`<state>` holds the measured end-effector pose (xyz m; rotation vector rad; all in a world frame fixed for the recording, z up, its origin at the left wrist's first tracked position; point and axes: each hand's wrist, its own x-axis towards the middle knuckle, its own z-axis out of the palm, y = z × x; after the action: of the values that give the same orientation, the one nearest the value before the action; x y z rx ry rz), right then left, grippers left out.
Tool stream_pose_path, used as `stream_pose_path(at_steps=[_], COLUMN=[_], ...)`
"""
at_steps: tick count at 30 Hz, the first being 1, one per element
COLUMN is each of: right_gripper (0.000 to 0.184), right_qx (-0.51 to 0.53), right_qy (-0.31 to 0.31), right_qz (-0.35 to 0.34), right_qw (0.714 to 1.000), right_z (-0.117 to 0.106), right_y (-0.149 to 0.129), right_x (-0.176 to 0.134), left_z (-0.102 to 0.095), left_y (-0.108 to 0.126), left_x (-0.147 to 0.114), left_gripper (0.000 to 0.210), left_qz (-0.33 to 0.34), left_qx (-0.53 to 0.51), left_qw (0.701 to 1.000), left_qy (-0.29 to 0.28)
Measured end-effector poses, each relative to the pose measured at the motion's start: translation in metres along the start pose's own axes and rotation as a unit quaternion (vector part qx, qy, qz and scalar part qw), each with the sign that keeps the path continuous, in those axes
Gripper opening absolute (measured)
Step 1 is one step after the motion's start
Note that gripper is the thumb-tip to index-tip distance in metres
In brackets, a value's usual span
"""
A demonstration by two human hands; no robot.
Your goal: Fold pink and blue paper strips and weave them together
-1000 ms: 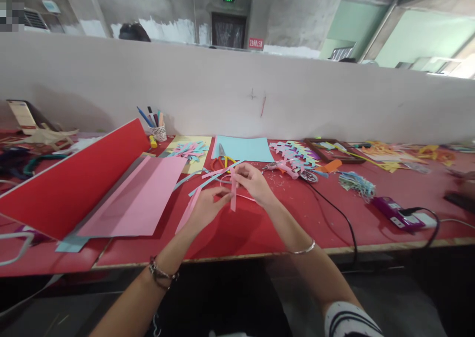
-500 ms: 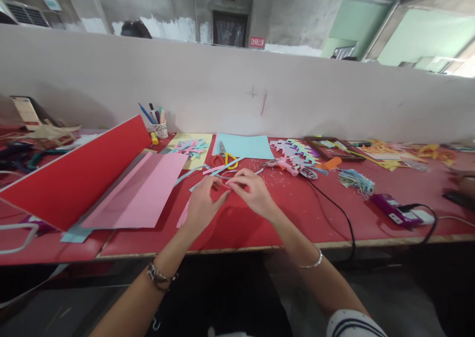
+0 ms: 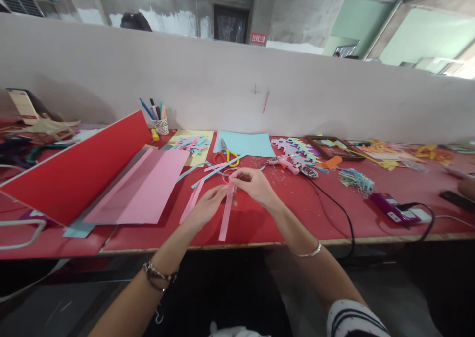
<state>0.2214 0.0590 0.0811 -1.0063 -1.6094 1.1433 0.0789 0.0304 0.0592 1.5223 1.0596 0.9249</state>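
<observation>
A pink paper strip point(image 3: 226, 214) hangs down from between my hands toward the table's front edge. My right hand point(image 3: 255, 186) pinches its upper end between thumb and fingers. My left hand point(image 3: 208, 206) is closed against the strip's upper part from the left side, its fingertips partly hidden. Behind the hands lie blue paper strips point(image 3: 218, 171) and scissors point(image 3: 230, 159) with red and yellow handles. More pink strips point(image 3: 192, 201) rest on the table beside my left hand.
Pink sheets point(image 3: 143, 188) and a leaning red board point(image 3: 85, 168) stand at left. At right are a pink glue gun point(image 3: 287, 164), its black cable, a purple power strip point(image 3: 390, 208) and a fringed paper bundle point(image 3: 356, 182). A co-worker's hand point(image 3: 466, 184) shows at the far right.
The pink strip now hangs down in view between my hands; before, only a small bit showed at the fingertips. My left hand has turned and dropped slightly. The view has tilted a little.
</observation>
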Motion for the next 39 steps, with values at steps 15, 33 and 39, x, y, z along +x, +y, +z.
stream_pose_path(at_steps=[15,33,39], right_gripper=[0.025,0.022,0.021], right_qx=[-0.051,-0.159,-0.200], right_qy=[-0.077,-0.053,-0.136], right_qz=[0.022,0.053,0.032], right_qw=[0.996,0.984,0.970], right_z=[-0.006,-0.015,-0.022], right_y=[0.006,0.017,0.024], right_x=[0.008,0.010,0.019], left_z=[0.008,-0.010,-0.028], left_y=[-0.003,-0.009,-0.009], left_x=[-0.001,-0.012,-0.024], left_gripper=[0.027,0.026,0.021], left_qz=[-0.034,-0.065,-0.059], left_qx=[-0.091,0.032,0.192], left_qw=[0.995,0.993,0.968], left_qy=[-0.020,-0.093,-0.153])
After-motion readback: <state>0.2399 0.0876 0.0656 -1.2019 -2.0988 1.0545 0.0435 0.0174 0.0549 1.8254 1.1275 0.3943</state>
